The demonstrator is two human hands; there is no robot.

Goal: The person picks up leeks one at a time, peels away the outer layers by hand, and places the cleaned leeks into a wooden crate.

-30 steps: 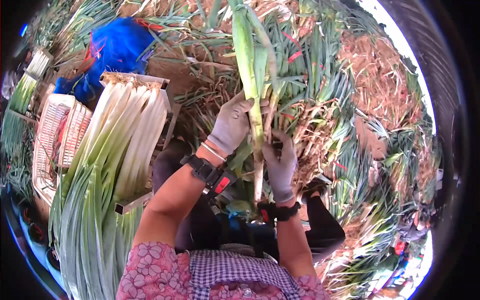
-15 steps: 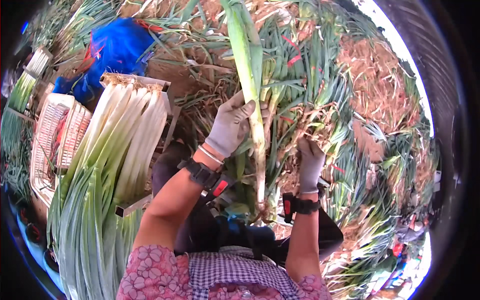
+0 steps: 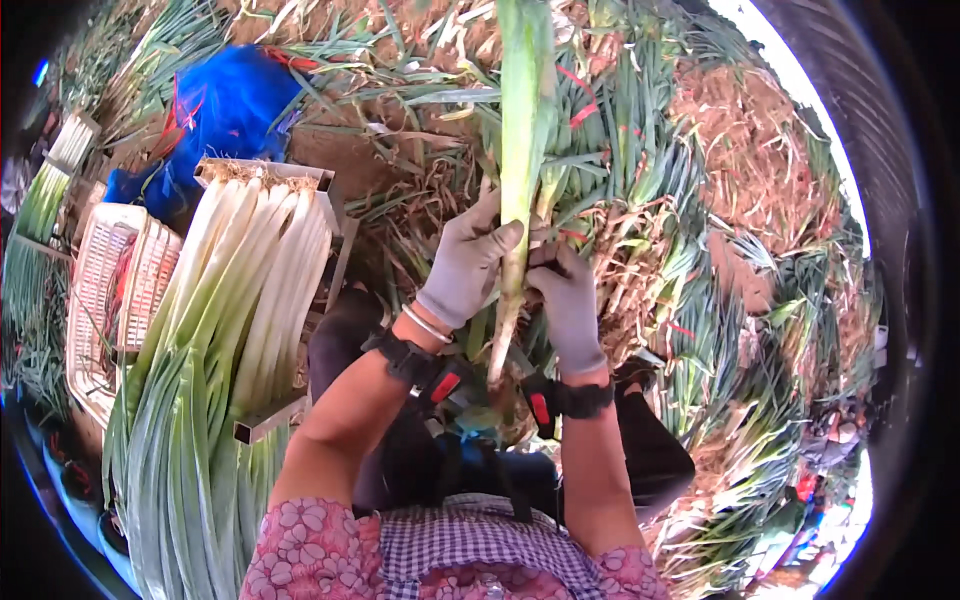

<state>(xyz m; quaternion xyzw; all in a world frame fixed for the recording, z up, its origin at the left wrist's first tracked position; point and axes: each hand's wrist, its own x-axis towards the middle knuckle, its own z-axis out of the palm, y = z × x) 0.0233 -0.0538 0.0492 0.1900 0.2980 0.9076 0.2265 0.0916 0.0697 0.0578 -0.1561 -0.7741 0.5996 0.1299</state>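
In front of me stands a long green onion point(image 3: 515, 170), leaves up and roots toward my lap. My left hand point(image 3: 465, 260) is wrapped round the middle of its stalk, in a pale grey glove. From the other side my right hand point(image 3: 567, 300), gloved alike, has its fingers pinched together against the stalk; exactly what its fingertips grip is partly hidden. The lower stalk is whitish with brownish streaks, and its root end point(image 3: 495, 380) hangs free. On my left a thick bundle of cleaned green onions point(image 3: 240, 270) rests in a metal frame point(image 3: 262, 418).
A pale plastic basket point(image 3: 95, 300) is beyond the bundle, with blue netting point(image 3: 235, 100) above it. Uncleaned green onions point(image 3: 640, 130) with red ties lie ahead and right. Dry peeled leaves point(image 3: 735, 150) cover the soil. Another framed bundle point(image 3: 60, 165) is far left.
My right hand has come up and left from the loose onions to the stalk. The green onion has tilted, its leafy top moving right and its root end slightly left.
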